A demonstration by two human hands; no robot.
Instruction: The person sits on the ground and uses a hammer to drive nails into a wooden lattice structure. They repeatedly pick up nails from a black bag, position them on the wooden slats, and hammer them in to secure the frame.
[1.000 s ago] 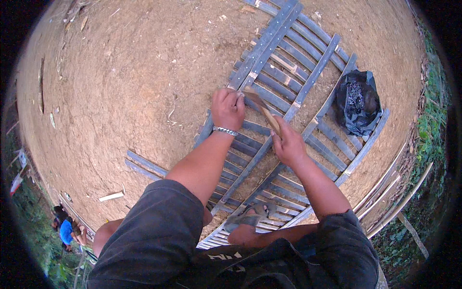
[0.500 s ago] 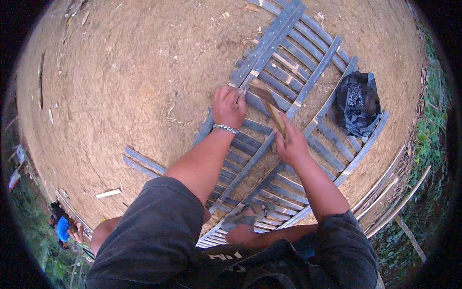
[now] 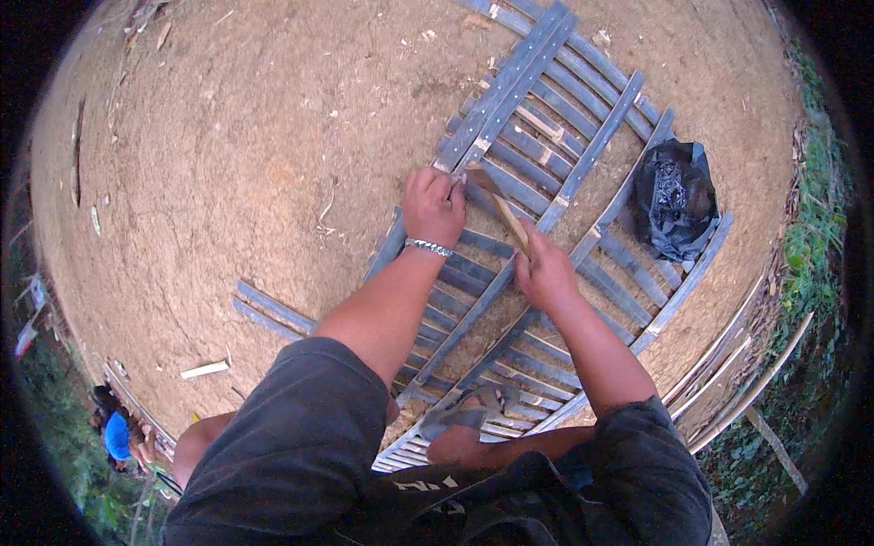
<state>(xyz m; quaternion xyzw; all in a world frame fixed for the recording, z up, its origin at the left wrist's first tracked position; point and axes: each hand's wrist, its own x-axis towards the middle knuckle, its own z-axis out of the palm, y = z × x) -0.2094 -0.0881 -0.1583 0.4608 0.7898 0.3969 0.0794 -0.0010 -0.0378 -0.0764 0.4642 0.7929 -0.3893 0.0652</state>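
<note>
My right hand (image 3: 549,270) is closed round the wooden handle of a hammer (image 3: 511,221). The hammer's head end is smeared and lies close to my left fingertips. With fingers bent into a pinch, my left hand (image 3: 432,207) rests at the end of a double dark slat on a slatted frame (image 3: 596,146). What those fingers hold, if anything, is hidden. A silver chain bracelet (image 3: 428,247) circles my left wrist. Rows of small nail heads dot the double slat (image 3: 510,86) beyond my left hand.
A black plastic bag (image 3: 674,205) with small shiny pieces sits on the frame's right side. My sandalled foot (image 3: 464,419) is on the lower slats. Two loose slats (image 3: 273,309) lie at left on bare earth. A person in blue (image 3: 118,435) is at far left; poles (image 3: 760,387) lie right.
The hammer's head end has swung left, closer to my left fingers. My right hand has shifted slightly left. My left hand stays nearly in place.
</note>
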